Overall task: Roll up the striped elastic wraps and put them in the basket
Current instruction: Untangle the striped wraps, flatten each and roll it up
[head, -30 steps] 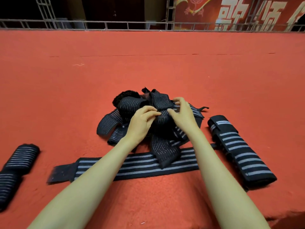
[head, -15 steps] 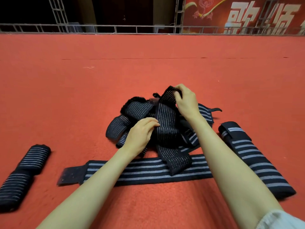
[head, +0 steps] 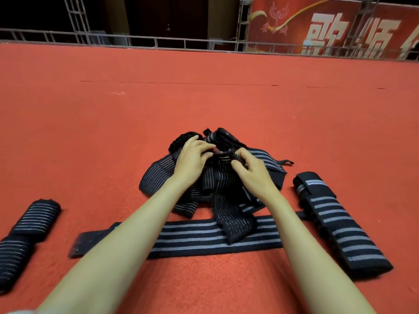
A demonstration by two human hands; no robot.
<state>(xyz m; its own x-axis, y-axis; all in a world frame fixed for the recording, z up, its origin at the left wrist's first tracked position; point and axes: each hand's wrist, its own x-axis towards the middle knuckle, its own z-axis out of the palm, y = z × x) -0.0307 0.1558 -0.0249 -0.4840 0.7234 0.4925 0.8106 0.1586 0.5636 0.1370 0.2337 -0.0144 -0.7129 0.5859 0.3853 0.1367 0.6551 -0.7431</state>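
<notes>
A tangled heap of dark striped elastic wraps [head: 158,175] lies on the red carpet in front of me. My left hand [head: 192,158] and my right hand [head: 251,172] are both at the top of the heap, fingers curled, pinching the end of one thin-striped wrap [head: 223,155] between them. That wrap hangs down over the heap to its loose end [head: 235,223]. One wide-striped wrap [head: 204,239] lies flat and unrolled across the front. No basket is in view.
Two rolled thin-striped wraps [head: 36,217] [head: 12,261] lie at the left. A folded wide-striped wrap [head: 335,220] lies at the right. Red carpet [head: 204,103] stretches far ahead to a metal railing [head: 158,43] and a red banner [head: 328,26].
My right hand came down from the far top of the heap toward my left hand. My left hand moved up, and both now pinch the wrap's end together.
</notes>
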